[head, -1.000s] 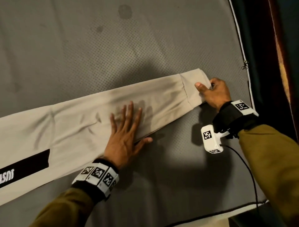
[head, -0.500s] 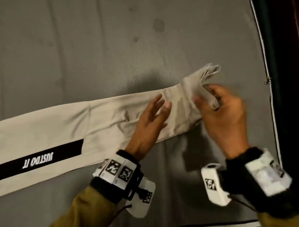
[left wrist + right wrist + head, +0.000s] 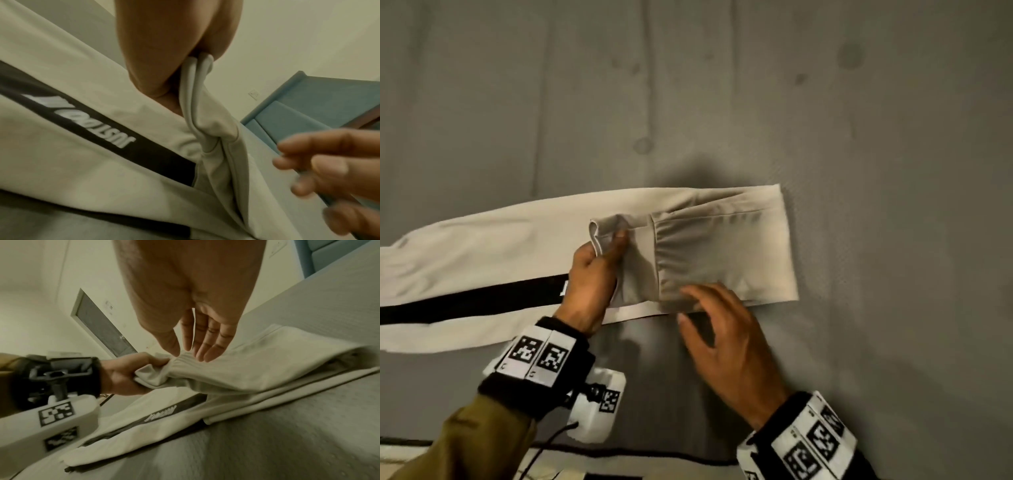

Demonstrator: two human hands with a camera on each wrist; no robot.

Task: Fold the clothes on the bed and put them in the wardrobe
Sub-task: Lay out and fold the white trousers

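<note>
The beige trousers (image 3: 493, 246) run off the head view's edge at 9 o'clock, so their waist end is out of sight. The white lettering on their black stripe (image 3: 476, 301) is partly covered by the left hand (image 3: 592, 274) and too blurred to read in full. The cloth looks soft and smooth, with a ribbed cuff (image 3: 180, 368). The leg end is folded back over itself, its crease a straight edge toward 3 o'clock. The left hand has the cuff bunched between curled fingers and thumb. The right hand (image 3: 726, 342) hangs at 5 o'clock of the fold, fingers (image 3: 207, 344) loosely spread and holding nothing. Whether they touch the cloth is unclear. The trousers lie on a grey dimpled mattress (image 3: 893, 240).
</note>
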